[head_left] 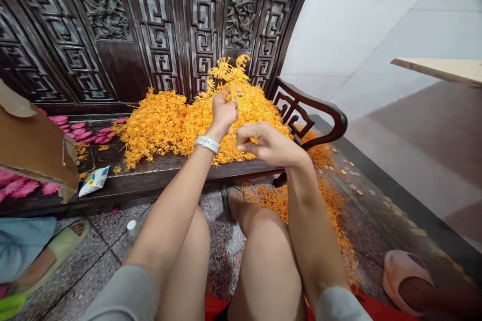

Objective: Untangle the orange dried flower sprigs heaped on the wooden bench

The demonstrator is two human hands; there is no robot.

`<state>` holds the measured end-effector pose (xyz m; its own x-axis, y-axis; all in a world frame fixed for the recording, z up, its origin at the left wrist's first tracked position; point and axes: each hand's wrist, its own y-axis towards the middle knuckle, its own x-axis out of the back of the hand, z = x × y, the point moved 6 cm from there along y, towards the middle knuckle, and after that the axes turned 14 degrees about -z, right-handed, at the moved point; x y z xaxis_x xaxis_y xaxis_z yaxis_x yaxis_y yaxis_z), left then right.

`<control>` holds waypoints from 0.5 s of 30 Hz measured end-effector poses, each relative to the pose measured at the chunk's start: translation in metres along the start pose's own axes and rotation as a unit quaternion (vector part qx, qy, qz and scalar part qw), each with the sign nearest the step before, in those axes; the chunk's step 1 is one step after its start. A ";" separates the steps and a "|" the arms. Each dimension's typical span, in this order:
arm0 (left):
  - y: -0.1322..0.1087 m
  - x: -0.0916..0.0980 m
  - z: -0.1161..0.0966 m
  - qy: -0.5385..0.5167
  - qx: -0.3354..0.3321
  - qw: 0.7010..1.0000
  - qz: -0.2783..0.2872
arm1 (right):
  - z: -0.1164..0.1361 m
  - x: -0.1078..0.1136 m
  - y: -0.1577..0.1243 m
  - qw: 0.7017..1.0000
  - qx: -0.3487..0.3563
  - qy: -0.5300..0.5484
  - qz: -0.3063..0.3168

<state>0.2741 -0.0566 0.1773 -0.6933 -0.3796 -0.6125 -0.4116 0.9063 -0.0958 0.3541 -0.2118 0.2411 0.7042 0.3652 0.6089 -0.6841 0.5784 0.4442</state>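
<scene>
My left hand (225, 110), with a pale watch strap on its wrist, is closed around a bunch of orange plastic-looking flowers (229, 72). The bunch fans out above the fist, partly blurred. Close by on the right, my right hand (261, 143) has its fingers curled in a pinch; whatever may be between them is hidden. Both hands are over a big heap of similar orange flowers (158, 120), which is piled on the seat of a dark carved wooden bench (124, 180).
Pink flowers (81, 132) and a cardboard box (41, 135) occupy the bench's left, near a small white packet (95, 181). A curved armrest (335, 125) bounds the right end. Orange strands (339, 215) litter the floor. Other people's feet (408, 281) show at both sides.
</scene>
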 end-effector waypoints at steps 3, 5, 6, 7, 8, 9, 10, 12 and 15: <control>0.020 0.013 0.002 0.017 0.015 1.000 -0.007 | 0.044 -0.034 -0.019 0.936 0.038 0.201 0.288; 0.033 0.025 0.001 0.014 0.036 0.999 -0.025 | 0.054 -0.041 -0.026 0.894 0.024 0.271 0.357; 0.037 0.029 -0.001 0.005 0.047 0.999 -0.022 | 0.047 -0.037 -0.020 0.908 0.000 0.296 0.295; 0.040 0.031 -0.003 -0.008 0.058 0.998 -0.015 | 0.030 -0.027 -0.009 0.932 -0.029 0.319 0.172; 0.040 0.032 -0.005 -0.023 0.070 0.997 -0.007 | 0.005 -0.010 -0.001 0.941 -0.064 0.332 0.009; 0.040 0.032 -0.007 -0.039 0.081 0.996 0.001 | -0.025 0.011 0.001 0.920 -0.100 0.331 -0.183; 0.038 0.032 -0.010 -0.055 0.093 0.994 0.007 | -0.057 0.025 -0.003 0.879 -0.156 0.313 -0.324; 0.034 0.032 -0.012 -0.086 0.128 0.988 0.011 | -0.112 0.032 -0.018 0.792 -0.277 0.258 -0.478; 0.029 0.031 -0.012 -0.140 0.192 0.971 0.017 | -0.154 0.011 -0.021 0.789 -0.372 0.198 -0.446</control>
<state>0.2335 -0.0444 0.1644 -0.4923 -0.3306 -0.8052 -0.1027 0.9407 -0.3234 0.4050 -0.1071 0.1372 0.9479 -0.3150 -0.0469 0.3144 0.9491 -0.0196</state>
